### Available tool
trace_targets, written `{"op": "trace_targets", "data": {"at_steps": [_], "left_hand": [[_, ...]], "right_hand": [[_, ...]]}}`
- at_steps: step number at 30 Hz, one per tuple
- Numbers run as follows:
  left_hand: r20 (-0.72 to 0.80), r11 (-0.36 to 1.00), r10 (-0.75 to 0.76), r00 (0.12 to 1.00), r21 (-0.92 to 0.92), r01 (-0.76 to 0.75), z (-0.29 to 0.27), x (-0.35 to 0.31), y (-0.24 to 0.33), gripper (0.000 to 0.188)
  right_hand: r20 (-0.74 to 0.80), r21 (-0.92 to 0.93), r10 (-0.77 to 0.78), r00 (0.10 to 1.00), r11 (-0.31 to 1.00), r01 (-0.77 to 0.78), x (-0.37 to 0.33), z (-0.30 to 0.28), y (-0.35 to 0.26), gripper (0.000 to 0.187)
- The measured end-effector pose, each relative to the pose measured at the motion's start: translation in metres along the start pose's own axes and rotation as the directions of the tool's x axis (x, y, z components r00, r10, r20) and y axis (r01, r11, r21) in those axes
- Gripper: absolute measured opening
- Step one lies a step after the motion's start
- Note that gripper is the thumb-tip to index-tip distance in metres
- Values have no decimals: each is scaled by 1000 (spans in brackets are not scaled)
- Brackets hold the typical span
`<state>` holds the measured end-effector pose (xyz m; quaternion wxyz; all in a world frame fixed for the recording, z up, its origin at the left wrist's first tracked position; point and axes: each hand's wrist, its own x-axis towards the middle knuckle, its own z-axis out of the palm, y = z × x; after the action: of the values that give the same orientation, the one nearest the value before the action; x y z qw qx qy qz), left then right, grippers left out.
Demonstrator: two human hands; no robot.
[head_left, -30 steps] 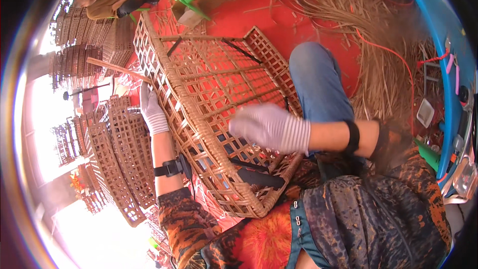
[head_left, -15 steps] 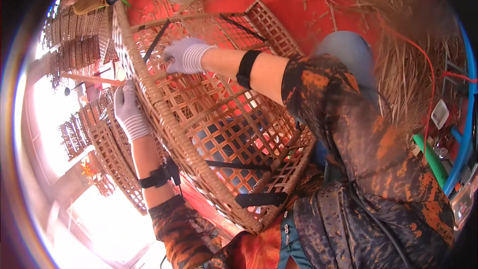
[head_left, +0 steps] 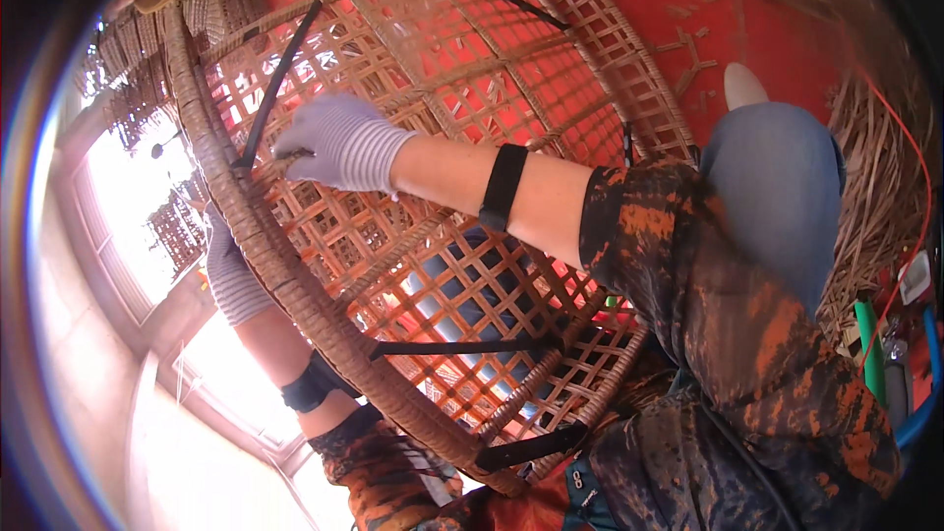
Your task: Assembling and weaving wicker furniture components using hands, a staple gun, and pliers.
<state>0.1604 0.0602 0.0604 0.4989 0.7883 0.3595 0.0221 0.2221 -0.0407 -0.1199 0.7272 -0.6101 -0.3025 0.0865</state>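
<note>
Head view: large wicker frame (head_left: 423, 265) fills the middle, tilted across the person's lap, open lattice with red floor (head_left: 678, 0) showing through. Right hand (head_left: 339, 143), in a pale glove, reaches over the lattice to the thick wrapped rim (head_left: 285, 275); fingers pressed together, tips pinching what looks like a thin strand at the rim by a black strap (head_left: 275, 88). Left hand (head_left: 231, 280), also gloved, sits outside the rim, mostly hidden behind it; cannot tell how its fingers lie. Loose cane (head_left: 875, 187) heaps at right.

Progress, as judged: lattice and rim wrap look largely woven; black straps still bind several joints, so finishing at the rim seems left.

Against the earlier frames: a second ago the right hand hovered mid-lattice; half a second ago it was near the upper rim; now it works at the rim, closer in. Left hand stays outside the rim throughout.
</note>
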Motion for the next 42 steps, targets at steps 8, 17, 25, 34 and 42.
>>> {"op": "trace_targets", "data": {"at_steps": [8,17,25,34,42], "left_hand": [[-77,999,-36,996,11,37,-13,-24,31,43],[-53,996,-74,996,-61,71,5,-18,30,48],[-242,986,-56,969,-165,16,-18,-1,17,50],[-281,985,28,959,-157,-75,9,-5,26,42],[-256,934,148,955,-282,-220,-11,-6,22,33]], "right_hand": [[-148,208,-84,985,971,115,27,22,-34,31],[-77,27,-82,994,996,84,22,0,-26,26],[-162,105,-113,980,986,131,18,-1,-18,26],[272,193,78,959,972,-134,32,-15,-28,28],[133,432,48,990,896,-102,25,-12,-21,30]]}}
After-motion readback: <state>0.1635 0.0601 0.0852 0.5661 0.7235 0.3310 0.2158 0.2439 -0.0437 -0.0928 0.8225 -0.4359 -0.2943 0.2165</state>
